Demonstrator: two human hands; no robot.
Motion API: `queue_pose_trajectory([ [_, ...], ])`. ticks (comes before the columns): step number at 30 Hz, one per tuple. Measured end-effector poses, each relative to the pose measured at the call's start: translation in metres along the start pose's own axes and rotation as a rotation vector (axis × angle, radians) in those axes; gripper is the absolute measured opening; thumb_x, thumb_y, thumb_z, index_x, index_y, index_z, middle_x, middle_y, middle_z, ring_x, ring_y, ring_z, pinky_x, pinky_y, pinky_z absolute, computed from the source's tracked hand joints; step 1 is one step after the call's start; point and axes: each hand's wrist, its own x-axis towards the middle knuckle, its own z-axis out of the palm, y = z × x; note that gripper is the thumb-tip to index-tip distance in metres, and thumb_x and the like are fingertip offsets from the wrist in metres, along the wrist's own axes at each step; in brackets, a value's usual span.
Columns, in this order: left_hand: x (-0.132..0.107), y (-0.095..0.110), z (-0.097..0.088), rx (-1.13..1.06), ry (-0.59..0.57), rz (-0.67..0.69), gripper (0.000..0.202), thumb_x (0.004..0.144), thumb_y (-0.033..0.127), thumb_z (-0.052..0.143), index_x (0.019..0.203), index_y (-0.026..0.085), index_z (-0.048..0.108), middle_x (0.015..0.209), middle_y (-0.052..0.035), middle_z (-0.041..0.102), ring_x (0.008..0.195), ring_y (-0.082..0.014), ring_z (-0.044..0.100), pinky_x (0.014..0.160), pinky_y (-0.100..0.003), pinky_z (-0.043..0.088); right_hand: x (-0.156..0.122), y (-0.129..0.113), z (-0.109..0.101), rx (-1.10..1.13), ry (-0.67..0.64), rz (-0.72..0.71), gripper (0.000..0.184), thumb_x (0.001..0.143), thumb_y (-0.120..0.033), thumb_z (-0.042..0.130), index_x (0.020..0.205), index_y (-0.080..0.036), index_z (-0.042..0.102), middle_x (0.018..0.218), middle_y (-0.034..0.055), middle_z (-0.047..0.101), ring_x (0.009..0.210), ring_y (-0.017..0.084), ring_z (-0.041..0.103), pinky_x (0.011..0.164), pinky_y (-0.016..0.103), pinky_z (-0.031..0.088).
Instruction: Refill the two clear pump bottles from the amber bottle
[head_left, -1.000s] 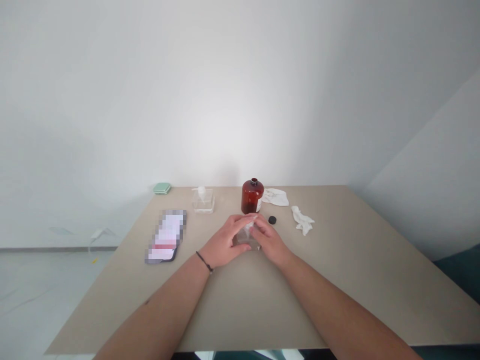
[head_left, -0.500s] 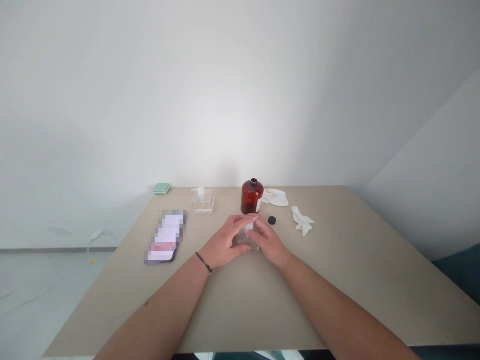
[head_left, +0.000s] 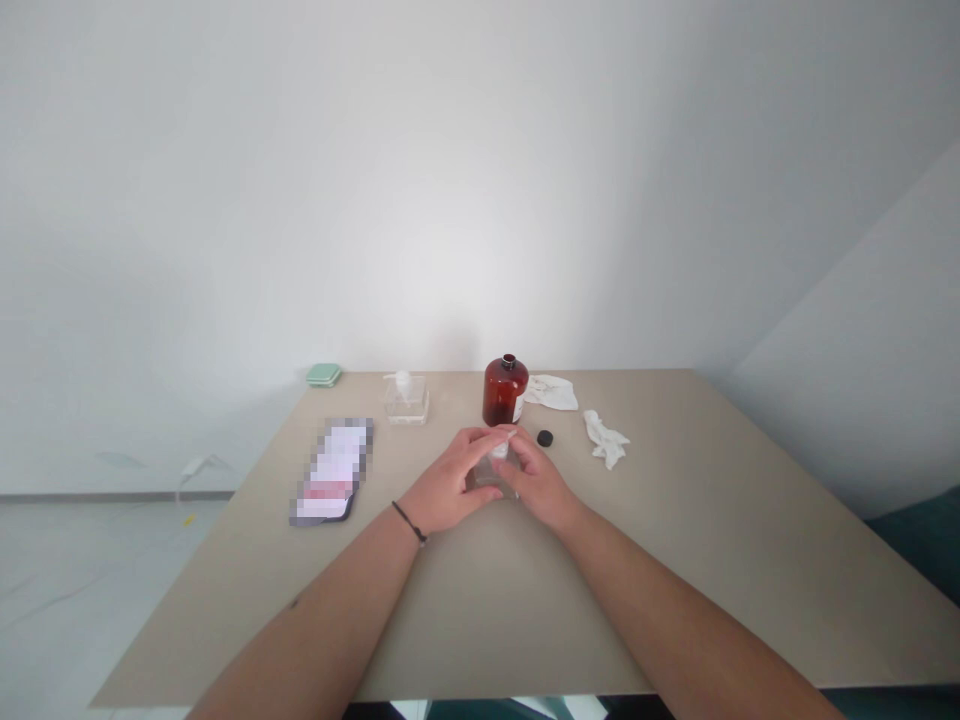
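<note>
A clear square pump bottle (head_left: pixel 489 478) with a white pump top stands on the table between my hands, partly covered by fingers. My left hand (head_left: pixel 456 484), with a dark band at the wrist, is wrapped round the bottle's left side, thumb along the front. From the right, my right hand (head_left: pixel 541 484) has its fingers and thumb closed about the pump top. Just behind the hands is a brown bottle (head_left: pixel 504 392) with an uncapped neck. A small black cap (head_left: pixel 545 438) lies to the right of it.
A second clear pump bottle (head_left: pixel 407 402) stands at the back left, near a green case (head_left: pixel 324 375). A phone (head_left: pixel 334 470) lies on the left. A white wipe (head_left: pixel 553 393) and a crumpled tissue (head_left: pixel 604 440) lie on the right. A wall borders the table (head_left: pixel 465 620) behind.
My right thumb and fingers have shifted slightly about the pump top, and more of its white collar shows. My left hand keeps its hold. The whole view has moved up very slightly.
</note>
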Motion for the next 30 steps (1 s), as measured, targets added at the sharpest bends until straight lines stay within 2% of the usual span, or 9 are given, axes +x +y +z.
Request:
queue_pose_trajectory([
  [2, -0.0001, -0.0004, 0.0000, -0.005, 0.002, 0.014, 0.077, 0.087, 0.014, 0.070, 0.152, 0.036, 0.036, 0.149, -0.0115, 0.043, 0.142, -0.0296, 0.044, 0.121, -0.055, 0.036, 0.0004, -0.0007, 0.0001, -0.007, -0.008, -0.013, 0.036, 0.090, -0.043, 0.065, 0.122, -0.027, 0.067, 0.125, 0.0071, 0.060, 0.123, 0.027, 0.054, 0.111, 0.045, 0.041],
  [7, 0.0001, 0.0011, -0.0002, 0.007, -0.003, -0.008, 0.077, 0.087, 0.014, 0.070, 0.152, 0.035, 0.036, 0.148, -0.0125, 0.043, 0.142, -0.0297, 0.044, 0.120, -0.055, 0.038, 0.0010, -0.0025, -0.0006, 0.008, -0.003, 0.015, 0.032, 0.095, -0.043, 0.056, 0.121, -0.028, 0.067, 0.127, 0.0065, 0.061, 0.124, 0.026, 0.054, 0.111, 0.046, 0.040],
  [11, 0.0007, 0.0030, -0.0005, -0.005, -0.001, -0.006, 0.076, 0.087, 0.015, 0.069, 0.152, 0.035, 0.036, 0.150, -0.0116, 0.043, 0.143, -0.0301, 0.043, 0.120, -0.055, 0.038, 0.0016, -0.0040, -0.0006, -0.004, 0.000, -0.013, 0.036, 0.090, -0.045, 0.065, 0.121, -0.027, 0.067, 0.124, 0.0071, 0.062, 0.121, 0.027, 0.055, 0.109, 0.046, 0.042],
  [16, 0.0000, 0.0021, -0.0006, 0.012, 0.001, -0.014, 0.077, 0.086, 0.015, 0.070, 0.152, 0.035, 0.037, 0.149, -0.0118, 0.043, 0.140, -0.0306, 0.045, 0.118, -0.055, 0.039, 0.0008, -0.0047, -0.0016, 0.020, -0.004, 0.034, 0.034, 0.094, -0.049, 0.059, 0.118, -0.028, 0.069, 0.126, 0.0069, 0.062, 0.123, 0.027, 0.056, 0.109, 0.045, 0.042],
  [22, -0.0003, 0.0024, -0.0006, 0.018, -0.005, -0.023, 0.078, 0.087, 0.016, 0.070, 0.154, 0.036, 0.035, 0.146, -0.0113, 0.045, 0.137, -0.0301, 0.047, 0.118, -0.054, 0.040, 0.0018, 0.0010, 0.0005, 0.011, 0.030, 0.006, 0.036, 0.088, -0.050, 0.067, 0.115, -0.026, 0.069, 0.121, 0.0074, 0.062, 0.118, 0.027, 0.057, 0.108, 0.046, 0.043],
  [26, -0.0002, 0.0021, 0.0000, 0.009, -0.003, 0.000, 0.078, 0.087, 0.014, 0.069, 0.153, 0.036, 0.035, 0.148, -0.0112, 0.043, 0.139, -0.0289, 0.045, 0.119, -0.053, 0.038, 0.0012, -0.0036, 0.0004, 0.013, 0.012, 0.024, 0.034, 0.093, -0.051, 0.060, 0.115, -0.026, 0.069, 0.123, 0.0075, 0.062, 0.121, 0.027, 0.056, 0.109, 0.045, 0.042],
  [30, -0.0006, 0.0015, 0.0001, 0.004, -0.002, -0.016, 0.077, 0.087, 0.014, 0.069, 0.153, 0.036, 0.036, 0.147, -0.0112, 0.043, 0.138, -0.0293, 0.046, 0.116, -0.052, 0.042, 0.0004, -0.0076, 0.0000, -0.018, 0.013, 0.030, 0.035, 0.095, -0.052, 0.056, 0.115, -0.026, 0.068, 0.123, 0.0076, 0.062, 0.121, 0.026, 0.057, 0.108, 0.043, 0.043],
])
